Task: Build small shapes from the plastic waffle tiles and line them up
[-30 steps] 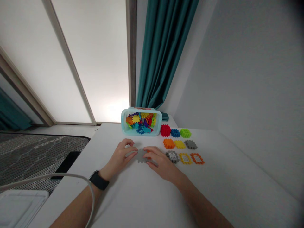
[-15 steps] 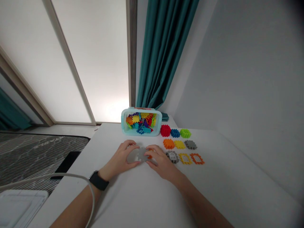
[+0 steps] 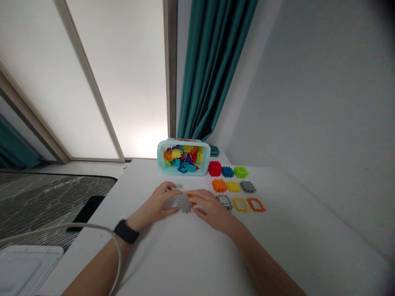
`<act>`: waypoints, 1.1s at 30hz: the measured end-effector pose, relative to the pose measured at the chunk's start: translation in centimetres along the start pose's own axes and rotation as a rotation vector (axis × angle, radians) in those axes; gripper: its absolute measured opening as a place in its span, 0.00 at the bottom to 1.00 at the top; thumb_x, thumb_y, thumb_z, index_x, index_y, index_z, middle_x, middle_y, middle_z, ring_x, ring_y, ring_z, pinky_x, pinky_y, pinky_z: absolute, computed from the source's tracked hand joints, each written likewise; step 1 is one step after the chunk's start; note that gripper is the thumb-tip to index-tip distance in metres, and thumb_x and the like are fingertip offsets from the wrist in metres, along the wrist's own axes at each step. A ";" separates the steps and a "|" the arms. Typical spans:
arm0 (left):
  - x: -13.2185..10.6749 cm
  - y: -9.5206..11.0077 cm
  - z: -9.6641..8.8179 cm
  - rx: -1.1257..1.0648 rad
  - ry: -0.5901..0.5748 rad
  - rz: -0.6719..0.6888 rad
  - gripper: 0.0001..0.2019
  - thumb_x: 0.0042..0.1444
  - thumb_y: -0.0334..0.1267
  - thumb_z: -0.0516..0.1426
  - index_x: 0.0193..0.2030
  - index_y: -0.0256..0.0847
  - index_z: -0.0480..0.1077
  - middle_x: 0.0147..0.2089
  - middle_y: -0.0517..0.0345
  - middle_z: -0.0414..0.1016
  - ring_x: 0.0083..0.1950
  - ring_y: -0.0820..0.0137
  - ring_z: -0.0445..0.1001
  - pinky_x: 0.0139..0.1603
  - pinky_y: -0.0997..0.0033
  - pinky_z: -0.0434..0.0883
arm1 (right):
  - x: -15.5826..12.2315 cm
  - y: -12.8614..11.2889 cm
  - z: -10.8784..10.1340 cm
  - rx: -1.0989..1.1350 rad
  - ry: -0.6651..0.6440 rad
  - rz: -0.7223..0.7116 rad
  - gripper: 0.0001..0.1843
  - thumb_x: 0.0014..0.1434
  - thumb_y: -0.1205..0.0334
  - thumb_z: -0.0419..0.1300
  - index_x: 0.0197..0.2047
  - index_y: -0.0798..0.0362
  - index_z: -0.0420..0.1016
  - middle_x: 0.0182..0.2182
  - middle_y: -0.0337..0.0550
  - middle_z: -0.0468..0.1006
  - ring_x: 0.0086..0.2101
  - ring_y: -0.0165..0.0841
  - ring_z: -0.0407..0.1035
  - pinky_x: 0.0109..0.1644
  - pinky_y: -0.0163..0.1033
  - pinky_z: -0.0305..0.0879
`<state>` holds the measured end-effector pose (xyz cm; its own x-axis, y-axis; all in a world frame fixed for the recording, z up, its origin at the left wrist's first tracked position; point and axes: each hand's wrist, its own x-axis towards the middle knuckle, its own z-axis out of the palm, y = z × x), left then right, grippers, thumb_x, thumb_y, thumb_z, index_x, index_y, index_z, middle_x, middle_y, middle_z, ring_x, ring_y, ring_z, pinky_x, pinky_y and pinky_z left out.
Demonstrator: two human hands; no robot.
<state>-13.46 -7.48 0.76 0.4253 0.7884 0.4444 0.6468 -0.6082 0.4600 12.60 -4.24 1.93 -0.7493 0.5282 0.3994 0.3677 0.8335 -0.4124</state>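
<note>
My left hand (image 3: 160, 201), with a dark watch at the wrist, curves its thumb and fingers around a flat grey notched building tile (image 3: 184, 203) low over the white table. From the other side my right hand (image 3: 211, 208) closes on an orange building tile (image 3: 192, 199), mostly covered by its fingers. The two tiles meet between my hands; whether they are locked together I cannot tell. Beside my right hand lies a grey window tile (image 3: 225, 201), then a yellow window tile (image 3: 240, 204) and an orange window tile (image 3: 256, 204).
A light-blue bin (image 3: 159, 162) of mixed tiles stands at the back. Right of it sit red (image 3: 215, 168), blue (image 3: 227, 172) and green (image 3: 241, 172) blocks, above orange, yellow and grey ones. A pale cable (image 3: 119, 250) crosses my left forearm.
Both hands stay around the tiles with small shifts. My right fingers have slid slightly left over the orange tile, and more of the grey tile's lower edge shows.
</note>
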 end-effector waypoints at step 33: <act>0.1 -0.3 -0.2 0.110 -0.073 0.016 0.10 0.65 0.33 0.57 0.51 0.46 0.75 0.47 0.52 0.72 0.48 0.63 0.72 0.49 0.63 0.71 | -0.3 0.3 1.8 0.019 0.001 0.022 0.19 0.59 0.75 0.59 0.51 0.47 0.72 0.59 0.47 0.73 0.59 0.39 0.68 0.65 0.51 0.67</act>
<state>-13.72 -7.20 0.80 0.4784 0.7856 0.3924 0.7034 -0.6103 0.3643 11.95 -4.45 0.18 -0.7408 0.5464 0.3907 0.3734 0.8185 -0.4367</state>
